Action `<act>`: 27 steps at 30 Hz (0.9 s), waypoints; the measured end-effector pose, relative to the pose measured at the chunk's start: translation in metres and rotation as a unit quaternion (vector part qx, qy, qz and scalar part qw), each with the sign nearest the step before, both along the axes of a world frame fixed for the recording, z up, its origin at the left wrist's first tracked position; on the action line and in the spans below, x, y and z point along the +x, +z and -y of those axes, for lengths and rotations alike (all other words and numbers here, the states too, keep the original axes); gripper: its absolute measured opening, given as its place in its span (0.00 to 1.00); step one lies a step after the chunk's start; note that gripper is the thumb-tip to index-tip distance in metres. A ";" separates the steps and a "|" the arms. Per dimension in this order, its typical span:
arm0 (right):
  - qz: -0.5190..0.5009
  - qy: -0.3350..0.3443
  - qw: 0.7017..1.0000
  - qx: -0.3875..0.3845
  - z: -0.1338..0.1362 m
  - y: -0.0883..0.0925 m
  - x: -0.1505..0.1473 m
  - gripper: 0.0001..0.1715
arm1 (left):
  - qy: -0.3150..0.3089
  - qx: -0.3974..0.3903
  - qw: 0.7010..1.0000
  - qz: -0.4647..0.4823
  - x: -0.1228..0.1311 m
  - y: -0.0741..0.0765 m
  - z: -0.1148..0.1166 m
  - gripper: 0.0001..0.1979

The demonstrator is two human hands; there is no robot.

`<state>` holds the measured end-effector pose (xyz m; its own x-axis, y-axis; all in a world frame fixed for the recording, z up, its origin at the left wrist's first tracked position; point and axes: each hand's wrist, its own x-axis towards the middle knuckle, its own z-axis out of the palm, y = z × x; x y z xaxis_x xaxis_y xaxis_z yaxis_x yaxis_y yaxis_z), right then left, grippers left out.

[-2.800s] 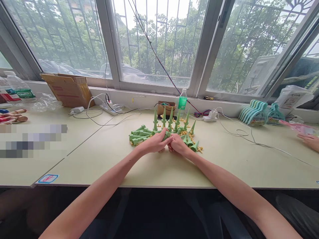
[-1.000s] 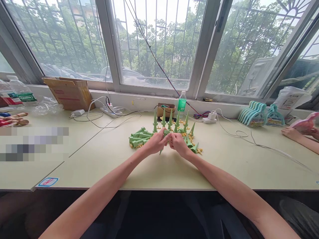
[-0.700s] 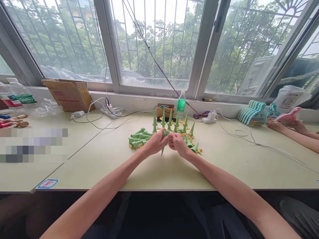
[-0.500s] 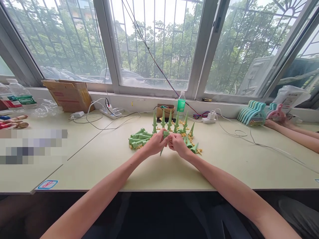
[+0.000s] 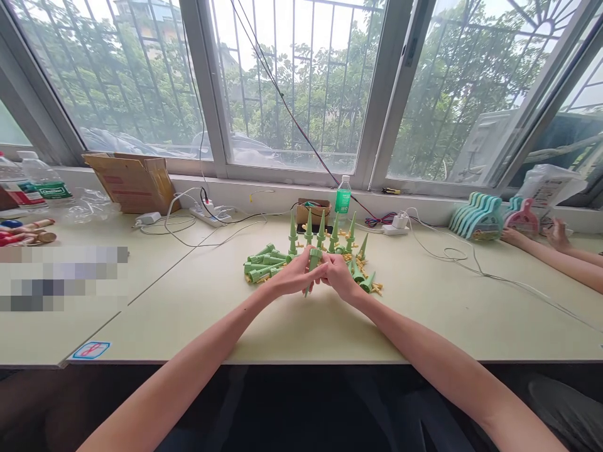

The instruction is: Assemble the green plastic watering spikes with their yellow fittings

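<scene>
My left hand (image 5: pixel 298 274) is closed around a green plastic watering spike (image 5: pixel 315 256), its wide collar up and its pointed tip down below the fingers. My right hand (image 5: pixel 335 271) presses against it from the right, fingers curled; what they pinch is hidden. Behind my hands stands a row of upright green spikes (image 5: pixel 321 230) with small yellow valves. To the left lies a pile of green tubular parts (image 5: pixel 264 263). On the right, more green cones (image 5: pixel 366 281) lie among small yellow valve pieces (image 5: pixel 377 288).
A small cardboard box (image 5: pixel 313 212) and a green-labelled bottle (image 5: pixel 343 196) stand behind the row. White cables (image 5: pixel 456 252) run across the table at right. Turquoise hangers (image 5: pixel 478 216) and another person's hand (image 5: pixel 558 235) are at far right. A cardboard carton (image 5: pixel 132 182) stands at back left.
The spike in my left hand has turned, so more of its collar and body shows. My left fingers have straightened somewhat towards my right hand. At far right, the other person's hand has lifted.
</scene>
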<state>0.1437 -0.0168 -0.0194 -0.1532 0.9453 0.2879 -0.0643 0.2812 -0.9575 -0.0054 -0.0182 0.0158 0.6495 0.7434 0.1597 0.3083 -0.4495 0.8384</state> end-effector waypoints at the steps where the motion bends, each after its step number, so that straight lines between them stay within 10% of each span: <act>1: 0.002 -0.009 1.000 0.004 0.000 -0.001 0.000 0.25 | -0.005 -0.008 1.000 0.007 0.000 0.000 0.000 0.28; 11: 0.007 -0.036 0.998 0.049 -0.003 -0.001 0.004 0.24 | -0.070 -0.041 0.995 0.052 0.003 -0.009 -0.008 0.32; 27: -0.041 -0.013 0.999 0.009 0.000 0.000 -0.001 0.24 | -0.002 0.084 0.996 0.024 0.004 -0.011 -0.007 0.25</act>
<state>0.1429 -0.0167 -0.0190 -0.1029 0.9430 0.3164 -0.1354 0.3018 -0.9437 -0.0016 -0.0116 0.0048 0.6413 0.7012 0.3114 0.2683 -0.5852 0.7652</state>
